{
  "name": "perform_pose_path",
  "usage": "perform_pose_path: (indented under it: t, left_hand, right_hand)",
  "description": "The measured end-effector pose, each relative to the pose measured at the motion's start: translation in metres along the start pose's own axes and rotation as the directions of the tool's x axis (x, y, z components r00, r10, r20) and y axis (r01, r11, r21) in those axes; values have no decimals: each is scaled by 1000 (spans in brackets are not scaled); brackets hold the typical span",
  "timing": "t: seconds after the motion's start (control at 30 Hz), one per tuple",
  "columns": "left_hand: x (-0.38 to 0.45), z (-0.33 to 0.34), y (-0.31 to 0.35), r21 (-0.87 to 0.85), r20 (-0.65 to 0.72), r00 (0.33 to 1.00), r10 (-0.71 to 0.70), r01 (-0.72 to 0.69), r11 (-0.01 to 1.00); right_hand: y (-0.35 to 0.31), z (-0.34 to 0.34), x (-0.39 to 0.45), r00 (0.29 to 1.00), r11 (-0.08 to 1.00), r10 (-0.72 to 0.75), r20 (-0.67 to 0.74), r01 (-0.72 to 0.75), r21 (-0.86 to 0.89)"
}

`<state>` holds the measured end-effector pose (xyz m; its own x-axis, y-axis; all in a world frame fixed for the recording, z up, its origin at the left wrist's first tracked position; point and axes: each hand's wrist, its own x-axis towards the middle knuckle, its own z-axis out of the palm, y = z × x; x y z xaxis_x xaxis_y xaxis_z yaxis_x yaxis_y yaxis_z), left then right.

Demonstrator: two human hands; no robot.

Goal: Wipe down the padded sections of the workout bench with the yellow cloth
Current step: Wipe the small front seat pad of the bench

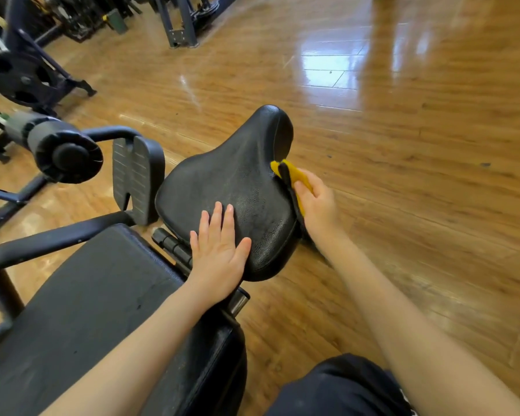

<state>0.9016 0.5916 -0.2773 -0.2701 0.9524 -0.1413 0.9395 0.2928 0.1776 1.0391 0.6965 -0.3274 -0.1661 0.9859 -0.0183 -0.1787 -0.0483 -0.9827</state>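
Note:
The bench's black padded seat (234, 181) narrows toward the far end and sits mid-frame. My left hand (218, 250) lies flat on its near part with straight fingers. My right hand (317, 202) holds the yellow cloth (296, 178), which has a dark side, against the seat's right edge. A second flat black pad (81, 310) of the bench runs toward the lower left.
A black ribbed footplate (137, 175) and a round roller pad (63, 148) stand left of the seat on a dark metal frame (42, 238). Other gym machines (27, 70) crowd the far left and top. Glossy wooden floor (403, 175) spreads to the right. My dark-clothed knee (342, 388) is at the bottom.

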Motion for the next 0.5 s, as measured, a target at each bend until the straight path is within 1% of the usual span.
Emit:
perform_pose_path:
  t: [0.17, 0.3, 0.4, 0.5]
  left_hand:
    - [0, -2, 2, 11, 10, 1000, 0, -1, 1000]
    - [-1, -2, 3, 23, 8, 1000, -14, 14, 1000]
    - [0, -2, 3, 24, 11, 1000, -15, 15, 1000]
    - [-1, -2, 3, 12, 12, 1000, -8, 8, 1000]
  right_hand:
    - [7, -7, -73, 979, 980, -196, -56, 193, -53]
    - [25, 7, -101, 957, 958, -276, -91, 266, -107]
    - [37, 18, -111, 912, 905, -398, -101, 372, -207]
    - [46, 23, -112, 876, 855, -478, -62, 448, -262]
